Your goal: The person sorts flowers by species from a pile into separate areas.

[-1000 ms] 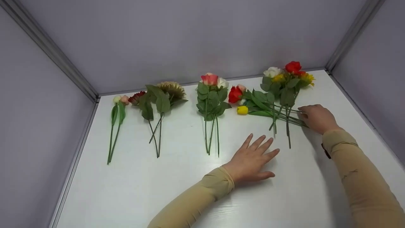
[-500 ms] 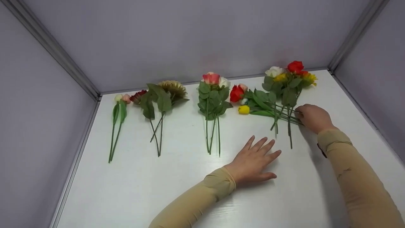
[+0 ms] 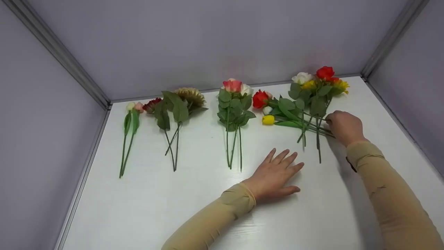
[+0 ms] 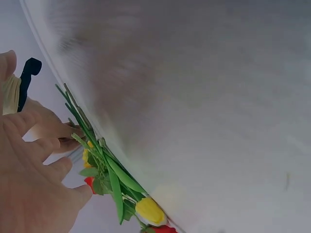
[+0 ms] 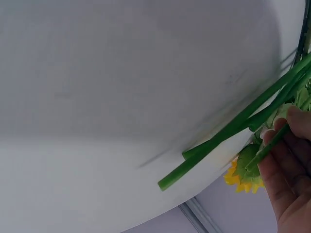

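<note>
My right hand (image 3: 345,128) pinches one thin green flower stem (image 5: 266,151) between thumb and fingers, slightly above the other stems. This flower belongs to a sideways bunch with a red rose (image 3: 260,99), a pale bud (image 3: 267,110) and a yellow tulip (image 3: 268,120). Two thicker green stems (image 5: 218,136) lie loose past the fingers in the right wrist view. The bunch crosses the stems of an upright group with a red flower (image 3: 325,73), a white flower (image 3: 302,78) and a sunflower (image 3: 341,86). My left hand (image 3: 272,175) is palm down with fingers spread, holding nothing.
Farther left on the white table (image 3: 138,215) lie a pink rose (image 3: 232,85) with white blooms, a beige chrysanthemum (image 3: 190,97) beside a dark red one (image 3: 151,105), and two pale tulips (image 3: 134,107). Grey panels (image 3: 208,45) wall the back and sides.
My right hand has shifted slightly and raised one stem from the bunch. The red rose now covers more of the pink bloom behind it. My left hand has barely moved.
</note>
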Available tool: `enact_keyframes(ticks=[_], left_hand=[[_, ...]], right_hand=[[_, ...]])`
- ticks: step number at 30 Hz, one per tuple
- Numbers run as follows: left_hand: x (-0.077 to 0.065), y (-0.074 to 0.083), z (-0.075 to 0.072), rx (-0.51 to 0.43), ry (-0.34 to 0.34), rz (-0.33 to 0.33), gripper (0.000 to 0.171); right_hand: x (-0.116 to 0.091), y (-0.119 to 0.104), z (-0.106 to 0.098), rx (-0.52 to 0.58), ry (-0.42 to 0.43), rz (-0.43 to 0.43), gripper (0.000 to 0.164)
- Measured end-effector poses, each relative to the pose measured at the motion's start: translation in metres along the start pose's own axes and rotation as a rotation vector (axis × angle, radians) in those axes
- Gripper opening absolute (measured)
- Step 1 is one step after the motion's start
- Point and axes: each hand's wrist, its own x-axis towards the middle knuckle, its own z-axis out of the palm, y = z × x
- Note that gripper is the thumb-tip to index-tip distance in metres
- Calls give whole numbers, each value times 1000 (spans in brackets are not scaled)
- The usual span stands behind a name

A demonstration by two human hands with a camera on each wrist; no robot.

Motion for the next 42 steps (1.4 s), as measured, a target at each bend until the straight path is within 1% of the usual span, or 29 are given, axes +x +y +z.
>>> enact_keyframes(ticks=[3, 8, 11, 13, 15, 17, 20, 22, 24, 25, 27, 28, 29, 31, 34, 37, 39, 42], left_hand=[[-2, -6, -1, -19, 22, -21, 71], [-6, -19, -5, -72, 66, -81, 66], [-9, -29, -9, -136, 113, -136, 60], [-12, -37, -12, -206, 161, -187, 55], [-15, -45, -16, -315, 219, -252, 49], [-18, -53, -20, -466, 279, -330, 44], [-21, -65, -26, -751, 362, -456, 40], [-22, -72, -31, -937, 426, -524, 39], [-23, -79, -36, -1109, 496, -569, 40], [-24, -82, -38, -1178, 533, -583, 40], [-25, -88, -42, -1281, 596, -602, 42], [-26, -90, -44, -1316, 620, -611, 43], [-27, -92, -45, -1339, 640, -617, 44], [-29, -95, -45, -1351, 665, -630, 42], [-32, -98, -45, -1352, 693, -637, 37], [-36, -100, -43, -1372, 718, -637, 31], [-38, -101, -42, -1399, 729, -634, 30], [-41, -102, -41, -1438, 726, -629, 31]], right_hand=[[1, -3, -5, 8, 33, -13, 12], [4, -15, -13, 29, 54, -28, 11], [4, -25, -15, 57, 68, -36, 10], [3, -35, -15, 91, 72, -45, 9], [2, -47, -14, 137, 66, -49, 10], [0, -61, -12, 202, 44, -54, 11], [-3, -89, -10, 330, -15, -31, 14], [-5, -110, -8, 443, -66, -3, 17], [-8, -131, -3, 560, -121, 34, 19], [-10, -142, -1, 628, -149, 56, 21], [-14, -161, 5, 765, -208, 101, 25], [-17, -170, 9, 829, -233, 124, 27], [-19, -178, 13, 893, -257, 146, 28], [-24, -192, 20, 1008, -290, 188, 32], [-30, -209, 29, 1122, -304, 230, 33], [-35, -221, 35, 1187, -295, 259, 30], [-37, -227, 39, 1210, -290, 273, 29], [-39, -235, 42, 1248, -286, 300, 28]])
